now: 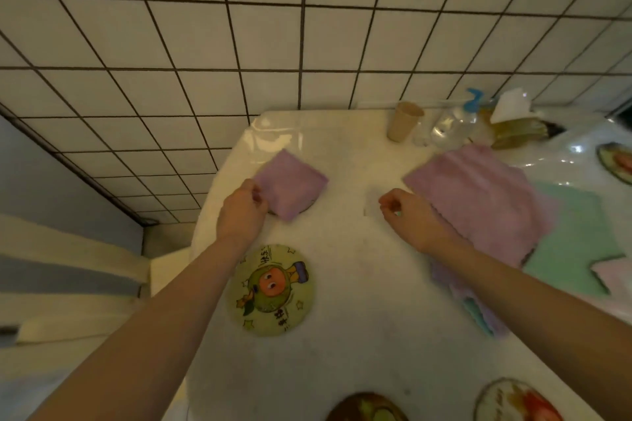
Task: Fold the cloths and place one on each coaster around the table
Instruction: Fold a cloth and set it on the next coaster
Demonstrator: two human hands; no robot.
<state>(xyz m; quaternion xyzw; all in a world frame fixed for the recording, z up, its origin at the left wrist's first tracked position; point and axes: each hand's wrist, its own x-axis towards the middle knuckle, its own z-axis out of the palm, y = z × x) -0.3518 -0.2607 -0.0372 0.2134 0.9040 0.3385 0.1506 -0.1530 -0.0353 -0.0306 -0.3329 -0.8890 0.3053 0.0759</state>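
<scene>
Our left hand [243, 207] pinches the folded cloth [290, 183], which hides most of its coaster; our right hand's [408, 215] fingers curl loosely, holding nothing.

coasters [274, 290] – 5 | folded cloths [291, 184] – 1 | paper cups [404, 121] – 1 | bottles [455, 123] – 1

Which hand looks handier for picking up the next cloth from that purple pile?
Probably the right hand: it hangs empty beside the pile of purple cloths, while the left hand touches the folded purple cloth.
</scene>
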